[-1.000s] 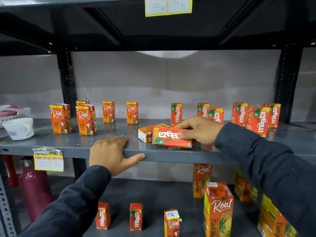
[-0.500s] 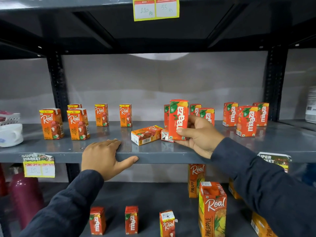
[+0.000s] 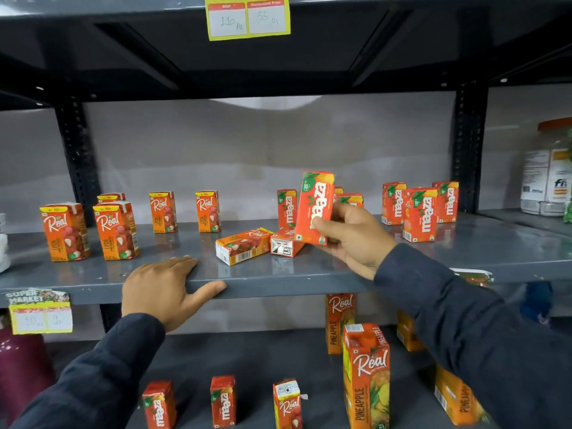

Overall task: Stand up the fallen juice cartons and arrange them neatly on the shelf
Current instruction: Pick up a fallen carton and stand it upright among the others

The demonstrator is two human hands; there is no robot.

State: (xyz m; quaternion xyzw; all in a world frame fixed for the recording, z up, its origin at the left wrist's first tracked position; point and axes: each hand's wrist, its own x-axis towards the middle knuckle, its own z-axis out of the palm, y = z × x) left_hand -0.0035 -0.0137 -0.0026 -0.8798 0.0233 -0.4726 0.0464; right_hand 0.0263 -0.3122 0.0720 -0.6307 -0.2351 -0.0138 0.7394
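Lifted a little higher than half a second ago, and clear of the shelf now: Maaza carton (image 3: 316,207), nearly upright with its top tipped slightly to 1 o'clock, glossy red-orange cardboard, a slim rectangular box. Pinched low down by right hand (image 3: 353,239), thumb across the front face near the bottom edge, other fingers curled behind; palm turned up beneath. At 7 o'clock from it, lying flat on grey metal shelf (image 3: 309,274): fallen Maaza carton (image 3: 286,243), white folded end facing out, touching fallen Real litchi carton (image 3: 244,246), barcode side toward the camera. Directly behind at 10 o'clock, upright Maaza carton (image 3: 287,208); at 3 o'clock, three more standing Maaza cartons (image 3: 420,213). Off at 9 o'clock, upright Real litchi cartons (image 3: 116,230), spaced loosely in two rows. Left hand (image 3: 164,289) resting flat on the shelf's front lip, fingers loosely together on top, thumb spread along the edge, holding nothing. Dark sleeves on both arms.
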